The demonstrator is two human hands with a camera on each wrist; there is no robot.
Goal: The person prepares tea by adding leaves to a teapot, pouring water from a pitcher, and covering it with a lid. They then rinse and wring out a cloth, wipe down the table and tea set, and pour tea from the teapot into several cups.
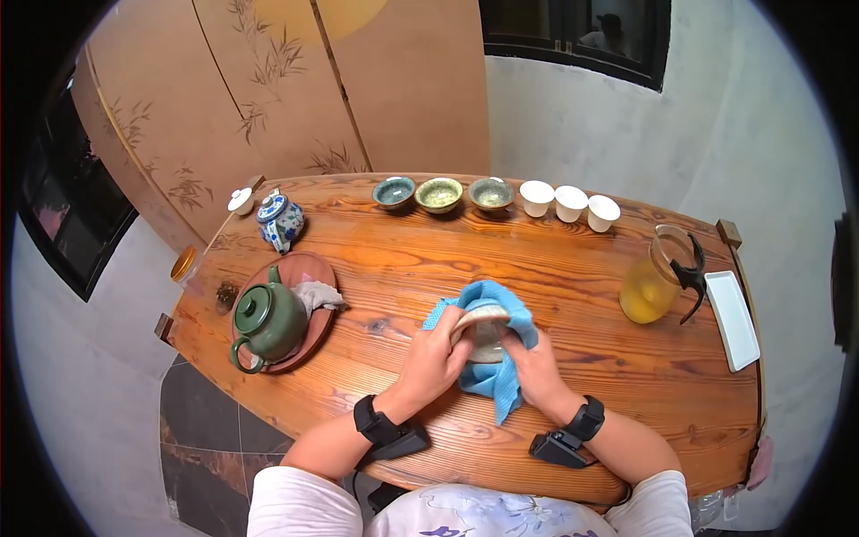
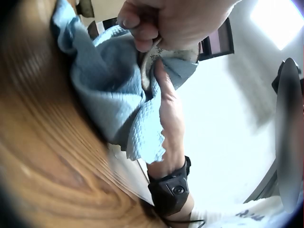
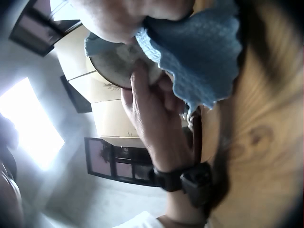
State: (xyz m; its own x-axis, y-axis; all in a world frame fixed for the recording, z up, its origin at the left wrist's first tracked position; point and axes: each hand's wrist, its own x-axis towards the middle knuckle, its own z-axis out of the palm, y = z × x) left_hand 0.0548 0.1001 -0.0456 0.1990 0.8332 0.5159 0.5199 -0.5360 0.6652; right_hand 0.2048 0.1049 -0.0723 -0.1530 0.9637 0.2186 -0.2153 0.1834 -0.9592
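Between both hands is a pale speckled bowl [image 1: 488, 341], tilted so its inside faces the person. The left hand [image 1: 433, 356] grips its left rim, thumb on the inner wall, as the right wrist view also shows on the bowl [image 3: 114, 66]. A light blue cloth [image 1: 490, 383] wraps behind and under the bowl and hangs toward the table. The right hand [image 1: 534, 365] holds the cloth against the bowl's right side, its thumb at the inside. In the left wrist view the cloth [image 2: 111, 90] drapes below the bowl, close over the wood.
A green teapot [image 1: 268, 320] stands on a round reddish tray [image 1: 319, 336] at left, with a blue-and-white pot [image 1: 279, 221] behind. Along the back edge are glazed bowls [image 1: 439, 194] and white cups [image 1: 571, 204]. A glass pitcher [image 1: 648, 285] and white dish [image 1: 732, 320] stand right.
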